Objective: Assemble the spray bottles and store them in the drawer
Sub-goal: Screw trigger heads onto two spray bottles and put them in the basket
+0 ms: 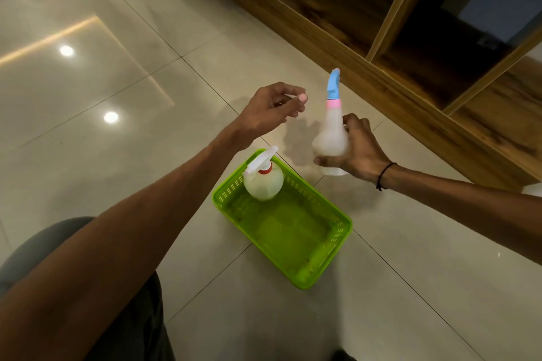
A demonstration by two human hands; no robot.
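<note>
The right hand [359, 149] is closed around the lower body of a translucent spray bottle [331, 141] and holds it upright just above the tiled floor [117, 155], beside the green plastic basket [328, 246]. This bottle already carries a blue trigger head [333, 83] on a pink collar [333, 103]. The left hand [271, 110] hangs near the trigger head but apart from it; its fingers are loosely pinched around something small and pale pink, and I cannot tell what it is. A second spray bottle [263, 183], with a white trigger and a red collar, stands in the far corner of the basket.

I think the main risk is the collar. If it is not screwed fully, the head can tilt or come off when the bottle is carried to the wooden cabinet [410, 47]. The grip is low on a smooth round body, so the bottle can also slip or tip if the left hand pushes against the top. The small pink piece can easily fall and roll away on the glossy floor. No drawer is clearly visible here, only open compartments, so the bottle may end in a wrong place.
</note>
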